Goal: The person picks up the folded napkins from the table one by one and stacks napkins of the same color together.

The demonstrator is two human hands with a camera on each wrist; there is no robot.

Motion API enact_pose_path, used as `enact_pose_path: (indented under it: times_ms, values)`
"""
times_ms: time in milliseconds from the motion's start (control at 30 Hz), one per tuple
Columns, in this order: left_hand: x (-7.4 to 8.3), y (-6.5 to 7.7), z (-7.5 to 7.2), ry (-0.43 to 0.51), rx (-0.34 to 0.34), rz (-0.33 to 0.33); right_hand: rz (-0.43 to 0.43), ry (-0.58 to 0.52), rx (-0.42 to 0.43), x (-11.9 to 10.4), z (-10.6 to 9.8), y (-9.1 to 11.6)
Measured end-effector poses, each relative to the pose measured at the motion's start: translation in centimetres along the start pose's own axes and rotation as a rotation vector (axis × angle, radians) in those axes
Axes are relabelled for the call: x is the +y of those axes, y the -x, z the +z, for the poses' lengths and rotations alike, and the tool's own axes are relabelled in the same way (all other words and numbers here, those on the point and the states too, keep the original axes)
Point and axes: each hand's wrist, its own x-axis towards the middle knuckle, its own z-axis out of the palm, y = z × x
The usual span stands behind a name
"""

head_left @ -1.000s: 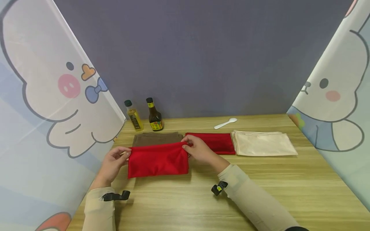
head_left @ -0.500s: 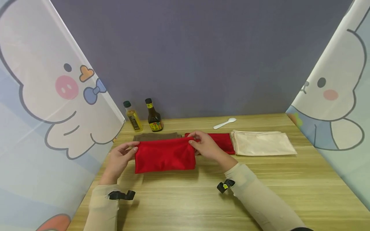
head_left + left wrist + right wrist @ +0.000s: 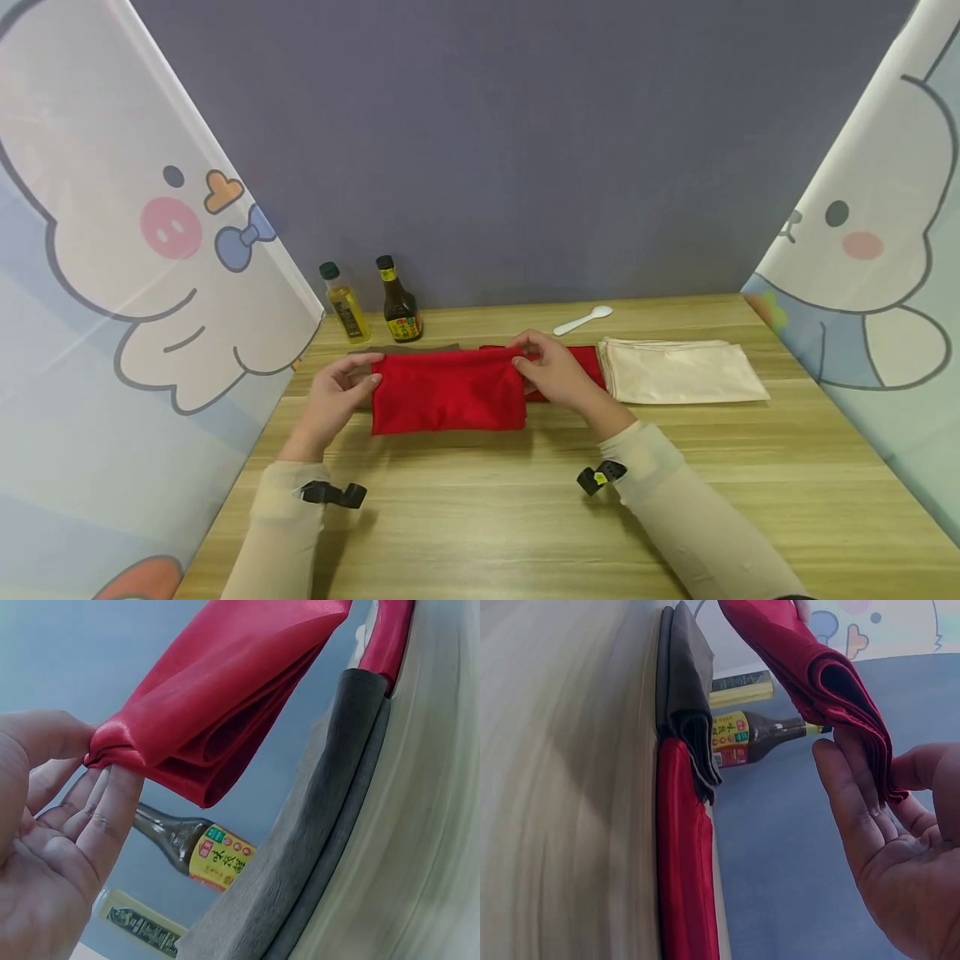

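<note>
A folded red cloth [image 3: 450,392] hangs in the air between my two hands, its layers showing at the ends in both wrist views. My left hand [image 3: 337,400] pinches its upper left corner between thumb and fingers. At the upper right corner, my right hand [image 3: 558,375] pinches it the same way. Behind the cloth and partly hidden by it lies a folded grey-brown cloth [image 3: 300,840]. Beside that on the table is another folded red cloth [image 3: 682,862], partly covered by my right hand in the head view.
A folded cream cloth [image 3: 686,372] lies to the right. At the back left stand a yellow oil bottle [image 3: 347,308] and a dark sauce bottle [image 3: 401,308]. A white spoon [image 3: 583,321] rests near the back edge of the wooden table [image 3: 480,517]; a grey panel [image 3: 480,167] rises behind.
Both hands have carried the red cloth to the right and farther back, so it covers more of the grey-brown cloth. The bottles, spoon and cream cloth have stayed put.
</note>
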Motion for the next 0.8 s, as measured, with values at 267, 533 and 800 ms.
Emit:
enact_pose_path:
  times_ms: [267,533,800]
  values:
    - [0.2,-1.0,0.9,-0.024,-0.007,-0.004,-0.007,-0.018,0.032,0.0,-1.1,0.1]
    - [0.3,-2.2,1.9,-0.048,-0.006,0.003,-0.039,-0.025,0.065,0.4,-2.2,0.0]
    - [0.4,-3.3,3.2,-0.051,-0.003,0.021,-0.051,-0.036,0.094,0.3,-3.5,0.0]
